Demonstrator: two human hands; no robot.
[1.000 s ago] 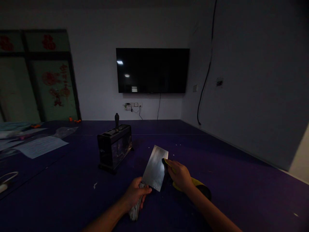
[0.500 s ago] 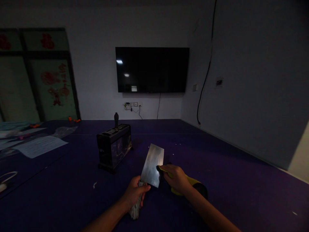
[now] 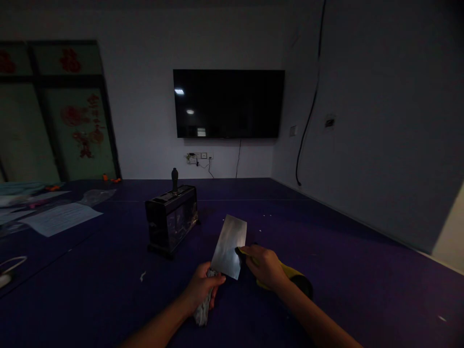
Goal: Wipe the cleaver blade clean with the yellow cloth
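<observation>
A cleaver with a broad, shiny rectangular blade [image 3: 229,244] points away from me, tilted slightly right. Its handle [image 3: 202,314] looks wrapped in something pale and wrinkled, and my left hand [image 3: 203,287] is closed around it, thumb near the base of the blade. In my right hand [image 3: 266,263], fingers are closed on a yellow-and-black item [image 3: 295,276], whose exact kind I cannot make out. A black end of it meets the right side of the blade. Ahead and to the left stands a black knife block [image 3: 172,217] with one dark handle [image 3: 174,180] sticking up.
The tabletop [image 3: 119,290] is dark purple, with small white scraps lying about. Papers [image 3: 61,218] and clear plastic [image 3: 97,195] lie on the left, near a white cable [image 3: 16,262]. A television [image 3: 229,104] hangs on the far wall, and a black cord [image 3: 308,125] dangles at right.
Almost nothing differs. The cleaver's handle and my left hand have shifted up very slightly; my right hand stays at the blade's right side.
</observation>
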